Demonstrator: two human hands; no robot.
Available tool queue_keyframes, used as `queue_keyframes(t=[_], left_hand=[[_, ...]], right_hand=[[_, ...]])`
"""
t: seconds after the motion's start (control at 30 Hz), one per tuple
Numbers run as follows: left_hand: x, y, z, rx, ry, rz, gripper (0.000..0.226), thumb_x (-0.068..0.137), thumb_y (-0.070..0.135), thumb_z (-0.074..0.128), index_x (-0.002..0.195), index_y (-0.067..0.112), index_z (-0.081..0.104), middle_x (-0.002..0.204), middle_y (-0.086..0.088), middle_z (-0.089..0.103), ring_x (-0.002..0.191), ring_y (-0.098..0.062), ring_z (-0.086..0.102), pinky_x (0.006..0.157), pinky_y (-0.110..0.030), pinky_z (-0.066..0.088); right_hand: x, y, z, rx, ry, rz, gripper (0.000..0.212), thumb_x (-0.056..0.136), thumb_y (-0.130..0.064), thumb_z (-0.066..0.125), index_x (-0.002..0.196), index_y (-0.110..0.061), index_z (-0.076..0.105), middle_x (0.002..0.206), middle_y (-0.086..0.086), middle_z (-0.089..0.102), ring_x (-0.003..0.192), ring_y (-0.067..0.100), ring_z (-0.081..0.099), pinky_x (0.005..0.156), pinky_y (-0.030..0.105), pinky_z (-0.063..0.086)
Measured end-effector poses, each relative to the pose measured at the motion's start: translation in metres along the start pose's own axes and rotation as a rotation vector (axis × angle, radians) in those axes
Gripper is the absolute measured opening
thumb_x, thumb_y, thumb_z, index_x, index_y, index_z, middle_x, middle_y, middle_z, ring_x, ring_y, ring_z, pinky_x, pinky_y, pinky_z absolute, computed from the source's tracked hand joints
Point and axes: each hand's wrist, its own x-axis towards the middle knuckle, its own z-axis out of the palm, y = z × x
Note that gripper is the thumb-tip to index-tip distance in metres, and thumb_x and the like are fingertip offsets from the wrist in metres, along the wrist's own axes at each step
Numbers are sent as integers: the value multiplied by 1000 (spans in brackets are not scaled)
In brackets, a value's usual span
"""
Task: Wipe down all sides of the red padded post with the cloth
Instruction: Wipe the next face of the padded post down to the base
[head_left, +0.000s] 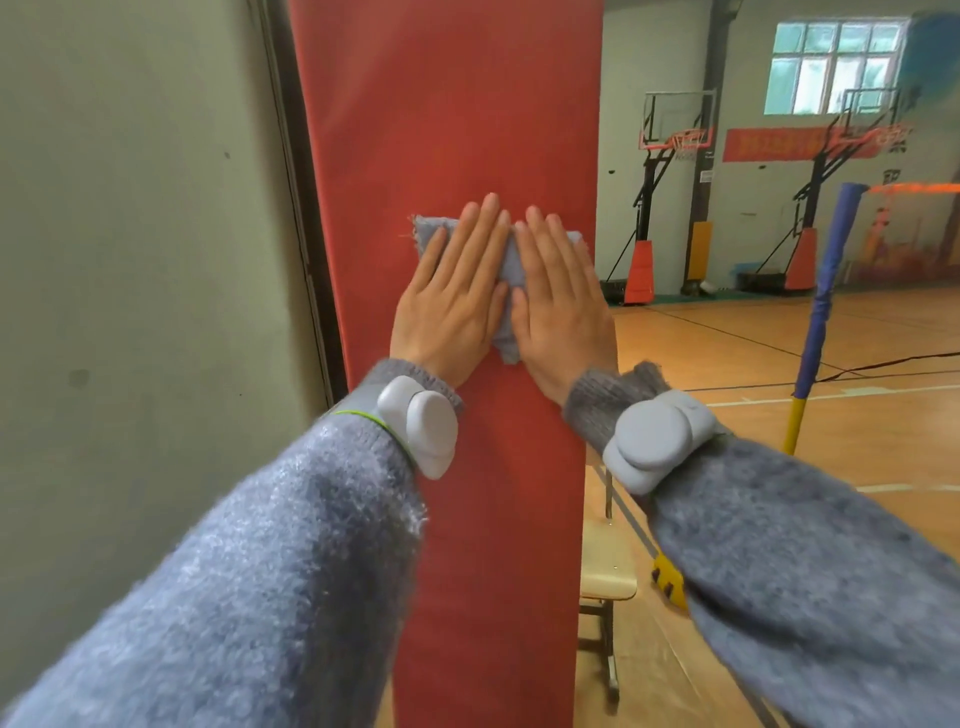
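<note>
The red padded post (447, 114) stands upright straight ahead and fills the middle of the view from top to bottom. A grey-blue cloth (506, 270) lies flat against its front face at about chest height. My left hand (449, 296) presses on the cloth's left part with straight fingers pointing up. Beside it, my right hand (558, 304) presses on the right part the same way. The two hands lie side by side, almost touching. Most of the cloth is hidden under them; only its corners and a middle strip show.
A pale green wall (135, 260) stands close on the left of the post. Behind the post on the right are a wooden chair (605, 566), a blue-and-yellow padded pole (823, 306), and farther off, basketball stands (649, 208) on a wooden gym floor (779, 364).
</note>
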Motion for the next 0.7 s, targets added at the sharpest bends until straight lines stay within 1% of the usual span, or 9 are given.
queue_keyframes(t=[0.23,0.3,0.37,0.43,0.47,0.53,0.57,0.63,0.7], left_hand=[[-50,28,3,-49,8,-125,43,102,22,17,136,-1,29,138,-21,45,136,-26,24,115,-32,10],[-75,40,1,-57,-26,-148,47,103,26,9,138,1,28,141,-19,42,144,-18,6,115,-31,9],[-101,50,1,-42,-63,-141,50,103,27,8,147,7,17,153,-12,21,144,-12,-7,115,-31,8],[-122,55,-1,-47,-112,-89,51,103,27,7,151,12,-3,157,-2,-9,144,-12,-8,116,-31,4],[-129,55,-1,-50,-125,-44,51,103,26,8,150,12,-7,156,0,-14,144,-12,-8,117,-31,2],[-130,47,-2,-32,-127,33,52,103,24,12,150,10,-4,157,-3,-8,144,-14,-5,118,-31,3],[-125,42,-2,-24,-123,47,51,103,23,14,151,8,2,158,-6,3,144,-14,-3,118,-32,5],[-108,33,-4,-28,-109,15,48,103,23,16,147,5,19,151,-10,27,144,-15,-1,117,-33,11],[-86,21,-8,-33,-95,-33,45,103,23,13,141,2,27,144,-14,39,144,-20,9,114,-33,14]], right_hand=[[-50,-13,8,33,-1,-15,44,103,-26,16,138,-3,31,142,16,42,135,25,29,115,37,18],[-75,-17,9,30,-24,-24,43,103,-25,17,137,-3,32,143,15,40,134,25,30,114,37,20],[-101,-24,7,19,-65,-18,43,103,-25,16,137,-4,31,144,11,33,134,24,30,115,36,16],[-123,-31,3,7,-135,10,45,103,-27,13,138,-5,29,144,9,27,134,23,28,116,34,12],[-130,-33,2,-7,-168,19,46,103,-28,12,139,-5,28,145,9,26,134,23,28,116,33,11],[-130,-33,0,-40,-211,13,47,103,-30,10,139,-4,26,145,10,26,134,22,27,116,33,10],[-124,-32,-1,-49,-217,6,48,103,-31,9,139,-4,26,146,10,27,134,22,27,116,33,9],[-102,-31,-1,-38,-199,5,48,104,-30,9,139,-3,28,145,13,37,134,22,28,115,33,10],[-76,-33,-2,-10,-146,3,47,103,-26,12,139,-2,31,142,16,42,133,23,29,115,33,11]])
